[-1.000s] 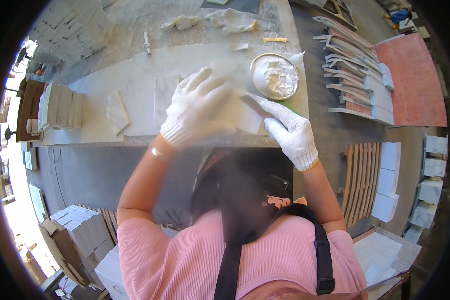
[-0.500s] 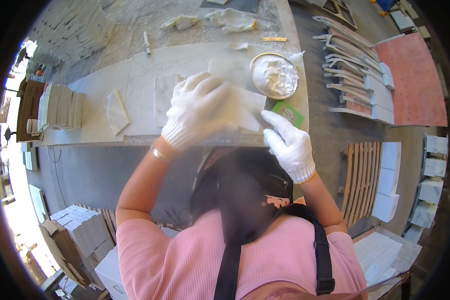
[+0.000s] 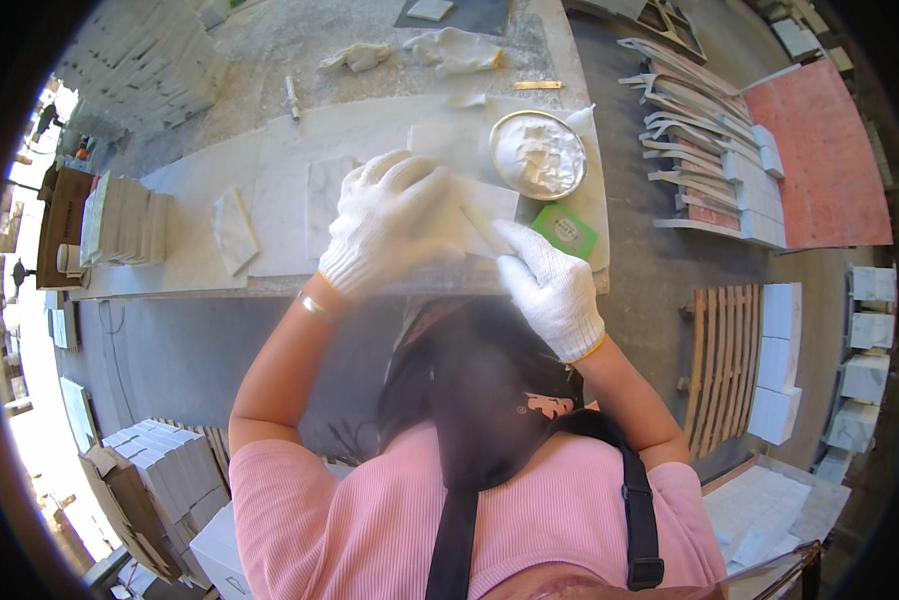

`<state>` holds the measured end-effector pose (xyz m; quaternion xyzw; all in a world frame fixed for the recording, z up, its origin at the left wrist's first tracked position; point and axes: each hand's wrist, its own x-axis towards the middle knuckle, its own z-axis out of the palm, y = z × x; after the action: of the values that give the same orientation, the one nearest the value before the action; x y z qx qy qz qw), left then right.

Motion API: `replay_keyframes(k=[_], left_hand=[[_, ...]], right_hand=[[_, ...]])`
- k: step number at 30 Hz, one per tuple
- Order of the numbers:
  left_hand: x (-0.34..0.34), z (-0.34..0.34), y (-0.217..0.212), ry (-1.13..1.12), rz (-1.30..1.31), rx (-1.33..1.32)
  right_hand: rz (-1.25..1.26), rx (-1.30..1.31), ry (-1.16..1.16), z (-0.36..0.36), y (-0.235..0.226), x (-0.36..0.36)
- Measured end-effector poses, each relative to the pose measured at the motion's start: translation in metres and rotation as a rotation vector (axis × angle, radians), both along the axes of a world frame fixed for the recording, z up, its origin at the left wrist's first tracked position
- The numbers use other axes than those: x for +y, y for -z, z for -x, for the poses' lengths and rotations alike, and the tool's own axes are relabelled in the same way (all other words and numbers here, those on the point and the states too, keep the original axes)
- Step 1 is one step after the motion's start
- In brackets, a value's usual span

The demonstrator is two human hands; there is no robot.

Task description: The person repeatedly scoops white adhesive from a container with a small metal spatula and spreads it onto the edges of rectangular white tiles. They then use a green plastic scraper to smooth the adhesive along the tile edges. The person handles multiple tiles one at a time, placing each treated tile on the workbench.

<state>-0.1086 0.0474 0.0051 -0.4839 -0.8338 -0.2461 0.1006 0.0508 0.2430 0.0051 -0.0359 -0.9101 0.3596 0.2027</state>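
Stone-workshop surroundings: a long pale stone-topped desk (image 3: 270, 275) stands over a grey concrete floor, with stacked white tiles at its left end and beyond its far edge.

Work item: a flat white rectangular marble tile (image 3: 475, 215) lies near the desk's near edge, towards the right end. Its long axis runs roughly parallel to that edge.

Left hand (image 3: 395, 225), in a white knit glove: spread wide, palm down, pressing on the tile's left portion and covering most of it.

Right hand (image 3: 550, 285), likewise gloved: closed around a thin pale flat spatula (image 3: 485, 228). The blade rests on the tile's exposed right portion, pointing away from the person and slightly left.

Key relation: the tile lies directly under the left hand and just beyond the right hand's fingertips; the left hand is the nearer.

Adjacent items: a round metal bowl of white paste (image 3: 538, 155) sits just beyond the tile, towards the desk's right end; a small green square pad (image 3: 566, 230) lies just right of the tile.
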Motion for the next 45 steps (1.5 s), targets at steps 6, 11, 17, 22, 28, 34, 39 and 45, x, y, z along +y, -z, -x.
replay_keyframes(k=[6,11,17,22,28,34,39,45], left_hand=[[-0.001,-0.003,0.002,-0.021,0.000,-0.022],[0.000,-0.003,0.000,-0.017,0.006,-0.039],[0.000,-0.003,-0.001,-0.025,0.009,-0.033],[0.000,-0.006,0.000,-0.043,0.010,-0.023],[0.002,-0.004,0.000,-0.037,-0.013,-0.025],[0.000,-0.005,0.001,-0.040,0.009,-0.008],[0.000,-0.005,0.001,-0.040,0.013,-0.027],[0.000,-0.004,0.004,-0.036,0.011,-0.027]], right_hand=[[0.111,-0.157,0.043,-0.014,-0.008,0.005],[-0.025,-0.008,0.085,-0.004,0.012,-0.015],[-0.027,-0.051,0.034,-0.005,0.005,-0.003],[0.113,-0.118,0.055,-0.014,-0.006,-0.005],[-0.010,-0.036,0.010,-0.001,0.004,-0.033],[0.071,-0.126,0.091,-0.013,-0.003,-0.001],[-0.053,-0.043,0.080,0.001,0.009,-0.018],[-0.050,-0.080,0.017,-0.002,-0.003,-0.002]])
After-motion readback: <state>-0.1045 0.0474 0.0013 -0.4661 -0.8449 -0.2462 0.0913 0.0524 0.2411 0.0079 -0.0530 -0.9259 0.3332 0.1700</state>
